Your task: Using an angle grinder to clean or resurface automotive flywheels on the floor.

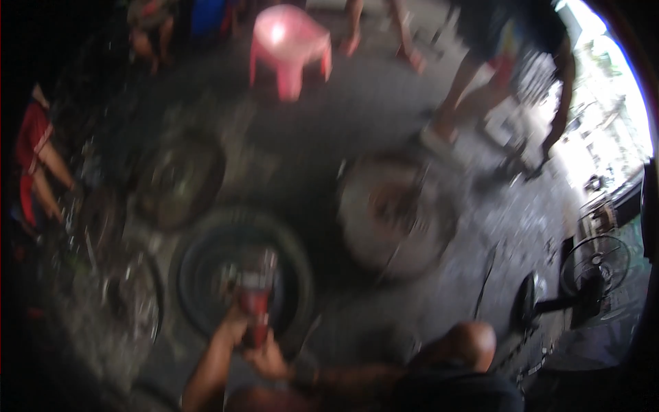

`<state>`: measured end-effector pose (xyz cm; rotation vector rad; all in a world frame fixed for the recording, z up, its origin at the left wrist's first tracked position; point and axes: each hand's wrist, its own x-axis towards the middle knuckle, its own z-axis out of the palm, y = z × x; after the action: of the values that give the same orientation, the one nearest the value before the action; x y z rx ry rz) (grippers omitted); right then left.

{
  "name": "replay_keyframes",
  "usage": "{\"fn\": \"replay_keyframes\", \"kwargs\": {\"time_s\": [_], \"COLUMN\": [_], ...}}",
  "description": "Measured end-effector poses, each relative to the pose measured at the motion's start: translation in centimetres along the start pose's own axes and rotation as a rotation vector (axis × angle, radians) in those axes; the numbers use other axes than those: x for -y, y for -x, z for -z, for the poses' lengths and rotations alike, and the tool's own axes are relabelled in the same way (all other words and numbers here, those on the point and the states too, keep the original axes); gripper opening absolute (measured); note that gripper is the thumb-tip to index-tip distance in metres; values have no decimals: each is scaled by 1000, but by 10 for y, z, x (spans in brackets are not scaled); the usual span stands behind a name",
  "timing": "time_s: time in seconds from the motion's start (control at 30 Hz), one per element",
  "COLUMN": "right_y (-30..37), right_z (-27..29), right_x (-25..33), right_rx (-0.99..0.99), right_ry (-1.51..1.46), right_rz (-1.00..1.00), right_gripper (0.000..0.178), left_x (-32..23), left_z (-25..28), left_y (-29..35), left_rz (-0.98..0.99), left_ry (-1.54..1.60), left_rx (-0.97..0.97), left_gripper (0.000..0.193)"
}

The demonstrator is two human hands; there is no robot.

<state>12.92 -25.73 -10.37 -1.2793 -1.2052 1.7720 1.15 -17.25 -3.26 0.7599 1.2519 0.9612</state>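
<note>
A red tool with a silvery head (255,299), smeared by motion, is gripped in both my hands. My left hand (235,326) closes round it from the left side. My right hand (268,356) wraps its lower end, nearer to me. Beneath the tool lies a large, dark round piece with a broad rim (296,254). Whether the tool's head touches this piece, I cannot tell. My bent right knee (472,343) shows to the right of my hands.
Round discs lie about: a pale one (364,226) ahead, a brownish one (175,178) farther left. A pink plastic chair (292,41) stands beyond. One person in red (34,137) works at left; another (473,89) bends at far right. A fan (597,264) lies right.
</note>
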Motion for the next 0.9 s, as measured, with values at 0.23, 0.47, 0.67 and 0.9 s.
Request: {"fn": "replay_keyframes", "kwargs": {"time_s": [0.23, 0.47, 0.67, 0.9], "right_y": [0, 27, 24, 21], "right_z": [1, -34, -44, -54], "right_x": [47, 32, 22, 10], "right_rx": [439, 494, 629, 623], "right_ry": [-744, -1103, -1116, -1220], "right_rz": [-485, -665, -722, -731], "right_gripper": [34, 19, 18, 23], "left_x": [-31, -9, -4, -2], "left_z": [9, 22, 39, 44], "left_y": [20, 21, 25, 20], "left_rz": [403, 588, 668, 630], "left_ry": [-40, -364, -436, -613], "left_rx": [138, 330, 350, 406], "left_gripper": [87, 97, 97, 104]}}
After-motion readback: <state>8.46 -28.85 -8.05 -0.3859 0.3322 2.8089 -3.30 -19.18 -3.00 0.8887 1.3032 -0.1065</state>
